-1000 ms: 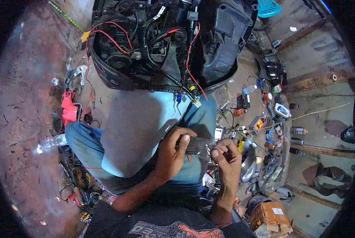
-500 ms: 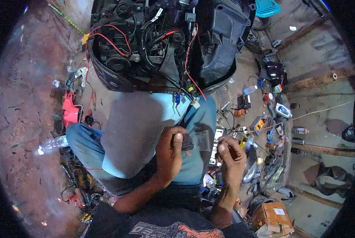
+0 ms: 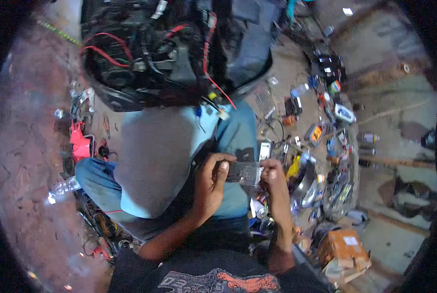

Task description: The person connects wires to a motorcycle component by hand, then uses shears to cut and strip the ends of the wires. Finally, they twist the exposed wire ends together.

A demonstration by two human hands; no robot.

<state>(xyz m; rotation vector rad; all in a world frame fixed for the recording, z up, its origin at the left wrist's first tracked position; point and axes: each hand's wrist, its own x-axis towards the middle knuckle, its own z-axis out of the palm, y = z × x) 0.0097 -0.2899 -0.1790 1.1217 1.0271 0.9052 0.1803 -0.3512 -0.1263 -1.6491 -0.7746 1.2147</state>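
A small clear plastic packet (image 3: pixel 245 173) is stretched between my two hands above my lap. My left hand (image 3: pixel 211 181) pinches its left end, thumb on top, where something dark shows; what that is cannot be made out. At the packet's right edge, my right hand (image 3: pixel 274 179) is closed on it with thumb and fingertips, slightly blurred. Beyond my knees lies a black plastic vehicle housing (image 3: pixel 125 93) with loose wiring. A red wire (image 3: pixel 206 63) hangs over its near edge, beside a white connector (image 3: pixel 223 115).
A grey cloth-like cover (image 3: pixel 152 161) lies over my leg. Left on the floor are a red plastic part (image 3: pixel 80 141) and a clear bottle (image 3: pixel 62 189). To the right are scattered bottles, tools, an orange-labelled box (image 3: pixel 315 134) and a cardboard box (image 3: pixel 345 249).
My right hand has moved left and closed on the packet's free end, which it was apart from before. The camera view has shifted, so the housing appears further left and higher.
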